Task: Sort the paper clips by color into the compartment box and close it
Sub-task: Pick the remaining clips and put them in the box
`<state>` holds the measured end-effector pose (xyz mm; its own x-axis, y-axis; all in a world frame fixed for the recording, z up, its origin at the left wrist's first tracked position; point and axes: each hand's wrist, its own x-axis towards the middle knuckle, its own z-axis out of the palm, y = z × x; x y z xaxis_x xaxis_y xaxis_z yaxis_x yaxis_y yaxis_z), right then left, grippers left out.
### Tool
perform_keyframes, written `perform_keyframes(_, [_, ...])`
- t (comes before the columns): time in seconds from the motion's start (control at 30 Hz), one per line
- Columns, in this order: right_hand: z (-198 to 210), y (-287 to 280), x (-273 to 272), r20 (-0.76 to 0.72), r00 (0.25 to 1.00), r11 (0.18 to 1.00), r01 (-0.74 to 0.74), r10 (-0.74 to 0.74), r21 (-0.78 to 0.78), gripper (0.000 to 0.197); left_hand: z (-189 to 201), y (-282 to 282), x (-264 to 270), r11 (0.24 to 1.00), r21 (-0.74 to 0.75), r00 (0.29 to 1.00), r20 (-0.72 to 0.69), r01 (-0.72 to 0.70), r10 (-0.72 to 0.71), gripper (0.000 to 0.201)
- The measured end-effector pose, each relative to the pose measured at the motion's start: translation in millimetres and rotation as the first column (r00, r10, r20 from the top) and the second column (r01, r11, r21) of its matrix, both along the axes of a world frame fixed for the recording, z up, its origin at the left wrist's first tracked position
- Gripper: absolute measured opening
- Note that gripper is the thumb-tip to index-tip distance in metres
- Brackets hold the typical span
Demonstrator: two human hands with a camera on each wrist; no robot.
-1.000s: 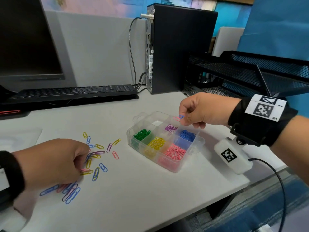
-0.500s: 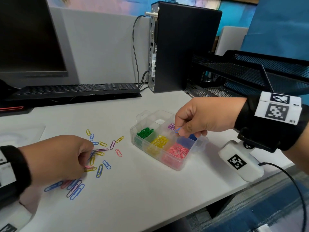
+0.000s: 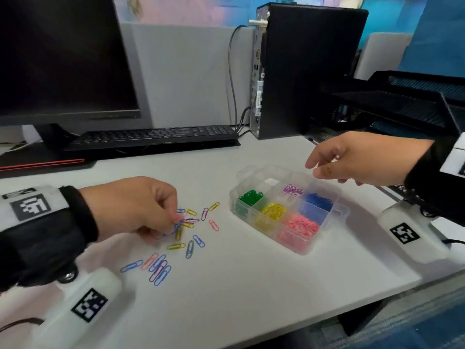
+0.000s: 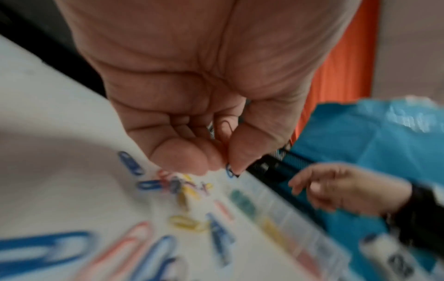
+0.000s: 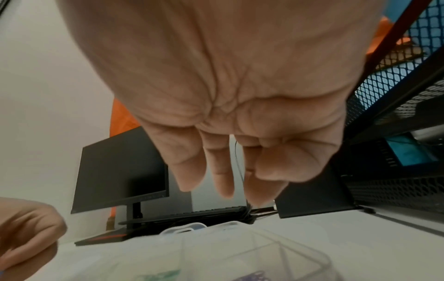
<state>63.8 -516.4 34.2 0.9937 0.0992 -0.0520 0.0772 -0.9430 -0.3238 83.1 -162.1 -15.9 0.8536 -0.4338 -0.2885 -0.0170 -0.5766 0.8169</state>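
Your left hand (image 3: 130,210) pinched a blue clip (image 4: 229,172) between thumb and fingertip, low over the loose paper clips (image 3: 181,235) scattered on the desk (image 3: 251,285). Your right hand (image 3: 362,159) hovered above the far side of the compartment box (image 3: 337,217), fingers relaxed and spread, holding nothing. The box sat open, with green, yellow, pink, blue and purple clips in separate compartments. These clips looked light, thin, springy and smooth, so they would likely slide on the desk and snag on each other; you were best taking each by its rounded end, one at a time.
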Motion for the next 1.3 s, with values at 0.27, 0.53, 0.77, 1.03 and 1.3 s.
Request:
perform_keyframes(0.27, [1, 44, -19, -0.009, 0.978, 0.921, -0.191, 0.206, 0.34, 0.01, 36, -37, 0, 0.914, -0.404, 0.997, -0.044, 0.04, -0.063, 0.018])
perform_keyframes(0.53, [-3, 70, -20, 0.114, 0.966, 0.722, -0.249, 0.232, 0.645, 0.018, 40, -102, 3, 0.932, -0.348, 0.995, 0.035, 0.099, -0.092, 0.02])
perform_keyframes(0.77, [-6, 36, -15, 0.127, 0.984, 0.818, -0.172, 0.121, 0.548, 0.009, 30, -148, 5, 0.97, -0.226, 0.993, 0.097, 0.094, -0.073, 0.028])
perform_keyframes(1.03, [-17, -15, -4, 0.1, 0.992, 0.911, 0.025, -0.072, 0.411, 0.016, 18, -163, 12, 0.996, -0.039, 0.976, 0.206, 0.081, -0.071, 0.02])
perform_keyframes(1.3, [-20, -17, 1, 0.061, 0.992, 0.914, 0.076, -0.109, 0.399, 0.014, 22, -191, 10, 0.994, -0.068, 0.965, 0.255, 0.08, -0.06, 0.019])
